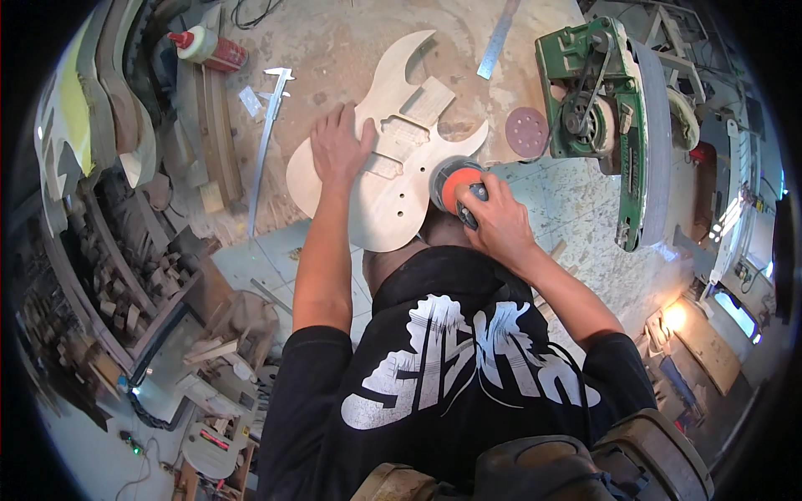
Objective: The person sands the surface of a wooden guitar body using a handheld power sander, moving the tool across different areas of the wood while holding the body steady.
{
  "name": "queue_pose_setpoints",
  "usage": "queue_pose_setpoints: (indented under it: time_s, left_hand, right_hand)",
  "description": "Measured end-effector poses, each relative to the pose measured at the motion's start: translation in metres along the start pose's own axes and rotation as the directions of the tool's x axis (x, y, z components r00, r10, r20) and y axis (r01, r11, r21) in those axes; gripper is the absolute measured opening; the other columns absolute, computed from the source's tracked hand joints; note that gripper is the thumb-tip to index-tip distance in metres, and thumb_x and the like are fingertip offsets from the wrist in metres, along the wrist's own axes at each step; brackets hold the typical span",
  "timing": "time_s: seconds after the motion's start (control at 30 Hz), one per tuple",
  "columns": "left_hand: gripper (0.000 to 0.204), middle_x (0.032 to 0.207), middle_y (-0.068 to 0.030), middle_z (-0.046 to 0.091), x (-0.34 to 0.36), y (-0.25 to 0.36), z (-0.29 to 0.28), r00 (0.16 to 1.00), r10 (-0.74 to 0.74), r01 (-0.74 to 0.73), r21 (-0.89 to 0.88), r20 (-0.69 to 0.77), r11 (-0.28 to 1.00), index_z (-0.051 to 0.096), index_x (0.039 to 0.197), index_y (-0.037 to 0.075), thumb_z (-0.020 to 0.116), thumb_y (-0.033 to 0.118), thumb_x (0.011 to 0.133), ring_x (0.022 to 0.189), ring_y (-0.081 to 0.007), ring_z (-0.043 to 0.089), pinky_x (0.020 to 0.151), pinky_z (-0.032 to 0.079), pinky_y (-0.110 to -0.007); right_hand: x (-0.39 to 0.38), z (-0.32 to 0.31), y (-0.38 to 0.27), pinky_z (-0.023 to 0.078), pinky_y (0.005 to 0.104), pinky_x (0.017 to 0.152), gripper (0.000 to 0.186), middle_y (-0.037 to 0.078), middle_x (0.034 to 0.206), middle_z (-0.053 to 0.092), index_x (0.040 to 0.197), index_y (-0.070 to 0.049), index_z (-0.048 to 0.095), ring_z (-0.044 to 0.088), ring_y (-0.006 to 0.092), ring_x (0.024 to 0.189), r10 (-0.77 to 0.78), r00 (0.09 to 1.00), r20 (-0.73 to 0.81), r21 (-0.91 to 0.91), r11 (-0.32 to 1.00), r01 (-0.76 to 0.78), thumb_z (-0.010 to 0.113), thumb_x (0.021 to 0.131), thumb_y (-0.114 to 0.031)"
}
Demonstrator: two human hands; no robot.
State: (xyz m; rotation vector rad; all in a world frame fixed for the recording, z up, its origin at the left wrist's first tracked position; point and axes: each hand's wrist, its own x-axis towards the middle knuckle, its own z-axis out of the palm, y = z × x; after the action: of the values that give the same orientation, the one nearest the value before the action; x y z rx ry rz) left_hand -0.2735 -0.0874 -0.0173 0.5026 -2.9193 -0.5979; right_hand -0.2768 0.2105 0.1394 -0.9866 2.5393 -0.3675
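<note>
A pale, unfinished wooden guitar body (380,209) lies at the near edge of the workbench, its two horns toward the far side. Routed cavities and a few drilled holes show in its face. My left hand (341,144) rests on the upper left of the body, fingers stretched out and lying flat. My right hand (501,219) is wrapped round an orange and black handheld disc sander (460,177). The sander is tilted, with its pad against the right edge of the guitar body, below the right horn. The exact contact is partly hidden by the tool.
A caliper (269,138) and a red and white squeeze bottle (209,48) lie left on the workbench (326,42). A maroon perforated sanding disc (526,132) and a steel ruler (499,37) lie right of the body. Beyond them stands a green belt sander (622,125). Wood offcuts (138,292) fill the lower left.
</note>
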Motion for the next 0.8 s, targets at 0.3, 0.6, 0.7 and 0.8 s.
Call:
queue_pose_setpoints:
  time_s: [0.3,0.6,0.7,0.8]
  left_hand:
    - [0.057,0.143,-0.0153,0.067,0.000,0.000,0.000,1.000,-0.012,0.012,0.012,0.015,1.000,0.066,0.143,0.010,0.061,0.047,0.099,0.132,-0.0370,0.060,0.115,0.041,-0.049]
    - [0.055,0.142,-0.0141,0.068,0.001,-0.001,0.000,1.000,0.000,0.000,0.014,-0.001,1.000,0.067,0.141,0.011,0.062,0.046,0.099,0.130,-0.0369,0.060,0.114,0.042,-0.049]
    - [0.055,0.143,-0.0141,0.067,0.000,-0.001,0.001,1.000,-0.007,0.007,0.012,0.003,1.000,0.067,0.142,0.011,0.063,0.045,0.099,0.130,-0.0369,0.060,0.114,0.042,-0.049]
    - [0.055,0.143,-0.0141,0.067,0.001,0.000,0.001,1.000,-0.004,0.004,-0.007,-0.003,1.000,0.067,0.141,0.011,0.063,0.045,0.099,0.131,-0.0368,0.060,0.115,0.042,-0.049]
  right_hand:
    - [0.002,-0.003,-0.007,0.061,0.0485,0.068,0.056,0.016,0.120,0.053,0.125,-0.019,0.062,0.063,0.0388,0.102,-0.016,1.000,0.020,0.011,1.000,0.016,0.083,0.073,-0.012]
    - [0.001,-0.005,-0.015,0.061,0.0497,0.070,0.060,0.016,0.121,0.053,0.126,-0.020,0.061,0.062,0.0396,0.104,-0.024,0.998,0.053,0.043,0.999,0.022,0.084,0.072,-0.012]
    - [-0.002,-0.002,-0.011,0.062,0.0509,0.074,0.065,0.017,0.125,0.053,0.129,-0.020,0.059,0.063,0.0406,0.111,0.020,0.996,0.081,0.051,0.998,-0.025,0.087,0.071,-0.012]
    - [0.012,-0.005,-0.007,0.062,0.0515,0.072,0.061,0.017,0.123,0.052,0.128,-0.020,0.059,0.062,0.0413,0.109,0.061,0.998,0.001,0.041,0.997,-0.061,0.085,0.073,-0.012]
